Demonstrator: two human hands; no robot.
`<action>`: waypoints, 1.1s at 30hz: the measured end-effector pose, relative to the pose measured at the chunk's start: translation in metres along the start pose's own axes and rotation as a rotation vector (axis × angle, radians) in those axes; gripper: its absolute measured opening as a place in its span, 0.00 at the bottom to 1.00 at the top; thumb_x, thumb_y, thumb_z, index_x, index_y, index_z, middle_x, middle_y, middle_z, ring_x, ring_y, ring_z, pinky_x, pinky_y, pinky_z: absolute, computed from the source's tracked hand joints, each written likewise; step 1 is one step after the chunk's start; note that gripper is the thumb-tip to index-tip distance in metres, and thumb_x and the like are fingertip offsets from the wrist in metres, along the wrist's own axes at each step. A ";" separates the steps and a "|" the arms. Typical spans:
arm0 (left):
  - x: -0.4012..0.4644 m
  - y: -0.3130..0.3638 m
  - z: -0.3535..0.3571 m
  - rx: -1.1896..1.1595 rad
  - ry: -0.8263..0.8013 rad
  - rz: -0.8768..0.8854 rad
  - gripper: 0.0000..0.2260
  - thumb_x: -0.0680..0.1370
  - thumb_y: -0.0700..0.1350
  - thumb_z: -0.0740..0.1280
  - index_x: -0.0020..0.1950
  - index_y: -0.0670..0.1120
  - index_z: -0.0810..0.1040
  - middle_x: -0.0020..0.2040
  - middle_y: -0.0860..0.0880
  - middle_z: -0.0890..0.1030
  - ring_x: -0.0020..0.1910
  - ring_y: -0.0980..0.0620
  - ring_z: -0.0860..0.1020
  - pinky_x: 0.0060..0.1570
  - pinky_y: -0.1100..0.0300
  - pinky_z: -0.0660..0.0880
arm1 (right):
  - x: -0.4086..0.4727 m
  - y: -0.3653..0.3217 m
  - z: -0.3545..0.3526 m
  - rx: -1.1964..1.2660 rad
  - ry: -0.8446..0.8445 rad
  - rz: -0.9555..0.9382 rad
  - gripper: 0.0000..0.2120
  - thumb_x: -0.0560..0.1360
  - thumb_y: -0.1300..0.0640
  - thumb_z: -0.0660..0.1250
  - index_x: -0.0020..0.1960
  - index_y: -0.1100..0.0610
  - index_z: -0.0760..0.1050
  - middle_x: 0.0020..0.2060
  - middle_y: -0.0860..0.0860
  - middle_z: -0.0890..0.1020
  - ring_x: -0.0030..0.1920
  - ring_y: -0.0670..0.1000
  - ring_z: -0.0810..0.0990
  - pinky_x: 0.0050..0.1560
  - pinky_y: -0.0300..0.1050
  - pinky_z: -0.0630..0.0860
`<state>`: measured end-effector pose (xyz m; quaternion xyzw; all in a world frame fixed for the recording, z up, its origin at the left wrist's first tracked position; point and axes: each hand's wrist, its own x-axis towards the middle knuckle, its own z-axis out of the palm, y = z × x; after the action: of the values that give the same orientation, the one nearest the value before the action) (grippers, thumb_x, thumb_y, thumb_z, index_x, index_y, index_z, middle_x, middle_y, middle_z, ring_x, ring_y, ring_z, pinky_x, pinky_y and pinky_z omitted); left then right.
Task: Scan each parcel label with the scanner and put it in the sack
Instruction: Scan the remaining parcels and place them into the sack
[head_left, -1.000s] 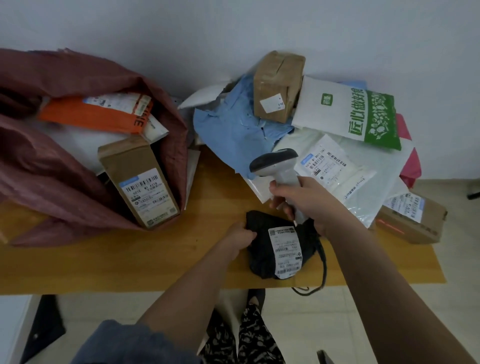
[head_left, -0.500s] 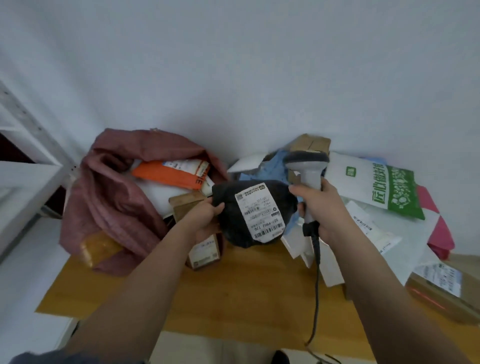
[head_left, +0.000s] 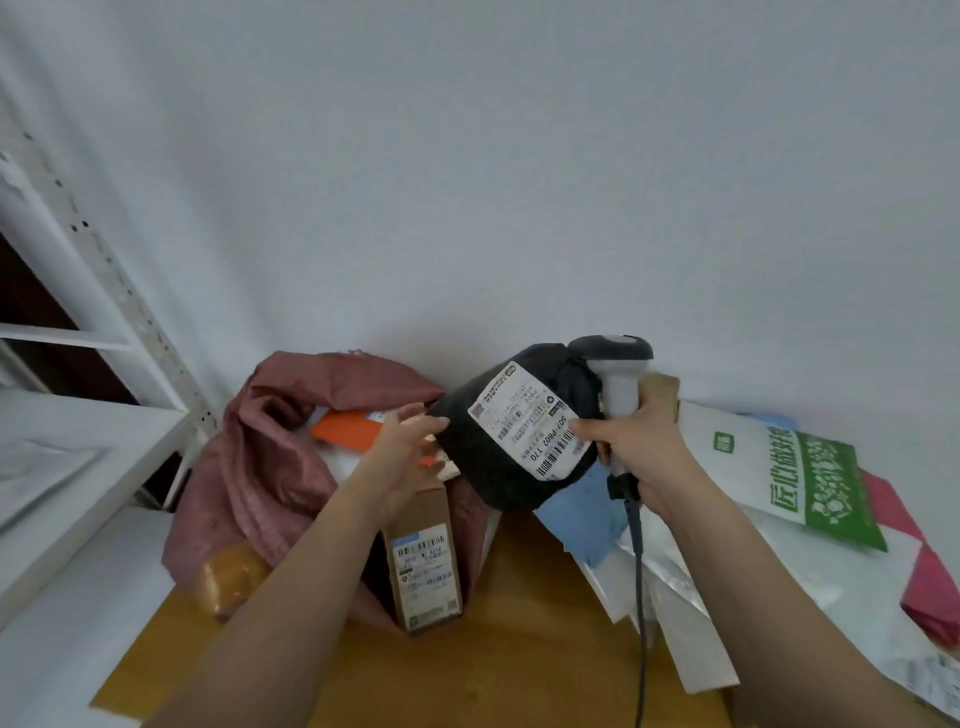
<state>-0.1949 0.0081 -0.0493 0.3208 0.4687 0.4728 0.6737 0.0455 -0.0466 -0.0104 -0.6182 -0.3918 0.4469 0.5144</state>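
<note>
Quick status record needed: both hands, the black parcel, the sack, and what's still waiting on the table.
left hand: fingers straight, touching the black parcel's left edge
right hand: grips the scanner handle, fingertips on the parcel label
black parcel: raised off the table, label facing the camera, beside the sack mouth
sack: reddish, open, holds an orange parcel; a brown box stands at its mouth
waiting: green-and-white mailer and more mailers at right
table: wooden

Two bare forearms, no sleeves visible; left hand (head_left: 402, 457), right hand (head_left: 636, 447).
</note>
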 end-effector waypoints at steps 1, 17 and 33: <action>0.000 0.006 0.001 0.074 0.040 0.081 0.24 0.76 0.38 0.69 0.70 0.45 0.66 0.58 0.44 0.75 0.49 0.50 0.77 0.43 0.56 0.74 | 0.002 -0.004 -0.003 -0.082 -0.022 -0.014 0.23 0.65 0.66 0.78 0.56 0.56 0.74 0.41 0.53 0.83 0.36 0.47 0.82 0.33 0.43 0.78; -0.011 0.019 0.016 0.582 -0.175 0.201 0.09 0.77 0.41 0.70 0.57 0.47 0.81 0.50 0.44 0.85 0.51 0.42 0.83 0.51 0.45 0.80 | -0.010 -0.044 0.008 -0.355 -0.205 -0.228 0.07 0.74 0.54 0.70 0.49 0.55 0.75 0.32 0.49 0.81 0.26 0.44 0.76 0.29 0.36 0.74; 0.015 -0.004 -0.005 -0.249 0.320 0.034 0.14 0.80 0.38 0.65 0.65 0.45 0.75 0.56 0.41 0.82 0.50 0.39 0.82 0.33 0.44 0.79 | -0.045 -0.058 -0.012 -0.020 -0.557 -0.058 0.07 0.76 0.57 0.68 0.43 0.60 0.73 0.28 0.50 0.73 0.24 0.45 0.68 0.26 0.36 0.68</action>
<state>-0.1967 0.0207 -0.0594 0.1639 0.5021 0.5833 0.6171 0.0422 -0.0835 0.0541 -0.4653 -0.5400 0.5807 0.3933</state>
